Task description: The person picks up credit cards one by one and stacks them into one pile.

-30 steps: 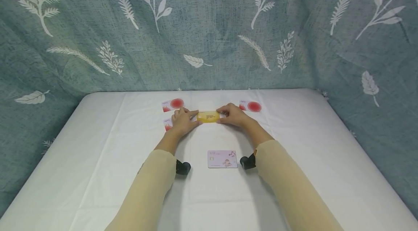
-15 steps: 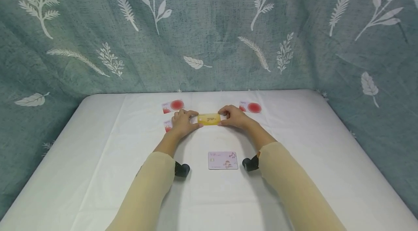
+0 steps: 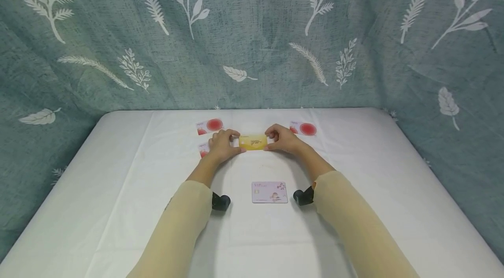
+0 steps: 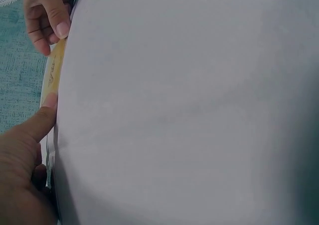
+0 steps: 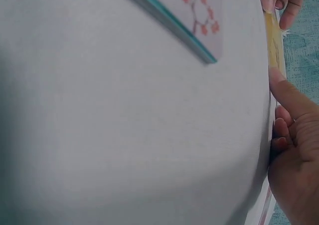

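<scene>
From where I stand, the left hand [image 3: 223, 145] and the right hand [image 3: 284, 139] are a little apart, joined by the yellow card [image 3: 253, 142] that lies between them. Each hand pinches one end of it, thumb on the near edge and fingers on the far edge, with the card's long sides running from hand to hand. I can't tell whether it touches the counter [image 3: 252, 238] or is held just above it. Just beyond the left hand lies a red-dot card [image 3: 210, 126], and a second card [image 3: 203, 150] sits at that hand's outer side, partly hidden behind it. Just beyond the right hand, a little to its outer side, lies a third card [image 3: 302, 128], also with a red dot. Nearer the person than either hand, between the two forearms, lies a lilac VIP card [image 3: 269, 192], its edge banded teal and grey when seen from the right wrist. Pale sleeves [image 3: 358, 221] cover both forearms, and a black wrist camera [image 3: 221, 201] juts inward below the left hand, another below the right. Past both hands, behind the counter, hangs a green-blue curtain [image 3: 260, 20] printed with white leaves.
</scene>
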Demonstrator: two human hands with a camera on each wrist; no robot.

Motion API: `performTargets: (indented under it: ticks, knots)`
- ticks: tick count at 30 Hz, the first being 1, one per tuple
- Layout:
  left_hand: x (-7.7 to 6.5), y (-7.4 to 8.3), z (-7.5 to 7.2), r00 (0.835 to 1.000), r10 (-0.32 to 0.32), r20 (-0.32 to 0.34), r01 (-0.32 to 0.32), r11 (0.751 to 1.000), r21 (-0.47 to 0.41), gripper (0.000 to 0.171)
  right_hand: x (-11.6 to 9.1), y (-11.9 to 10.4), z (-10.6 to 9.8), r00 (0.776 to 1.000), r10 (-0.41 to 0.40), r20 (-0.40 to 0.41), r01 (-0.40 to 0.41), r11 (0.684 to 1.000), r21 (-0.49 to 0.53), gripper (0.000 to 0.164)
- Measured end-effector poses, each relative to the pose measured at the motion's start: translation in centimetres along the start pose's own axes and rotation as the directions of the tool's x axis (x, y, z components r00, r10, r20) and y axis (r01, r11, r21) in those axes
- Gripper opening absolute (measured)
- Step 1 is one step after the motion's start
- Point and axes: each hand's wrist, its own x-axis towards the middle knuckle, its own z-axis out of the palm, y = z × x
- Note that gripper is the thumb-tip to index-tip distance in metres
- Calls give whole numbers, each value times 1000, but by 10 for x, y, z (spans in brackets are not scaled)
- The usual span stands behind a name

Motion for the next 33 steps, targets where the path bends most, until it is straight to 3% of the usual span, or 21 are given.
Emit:
performTargets:
  ticks: [14, 21, 27, 33]
  knots:
    - [0, 2, 3, 999, 29, -35, -32, 996, -89, 61, -6, -2, 5, 997, -33, -65, 39, 995, 91, 53]
    - [-2, -1, 4, 996, 76, -36, -77, 997, -21, 61, -10, -3, 9, 998, -58, -30, 59, 997, 40, 63]
    - [-3, 1, 3, 998, 63, 5, -63, 998, 11, 67, -8, -6, 10, 999, -38, -17, 38, 999, -32, 68]
    - [-3, 1, 2, 996, 84, 39, -84, 996, -12, 67, -12, -7, 7, 1000, -26, -8, 25, 996, -87, 65]
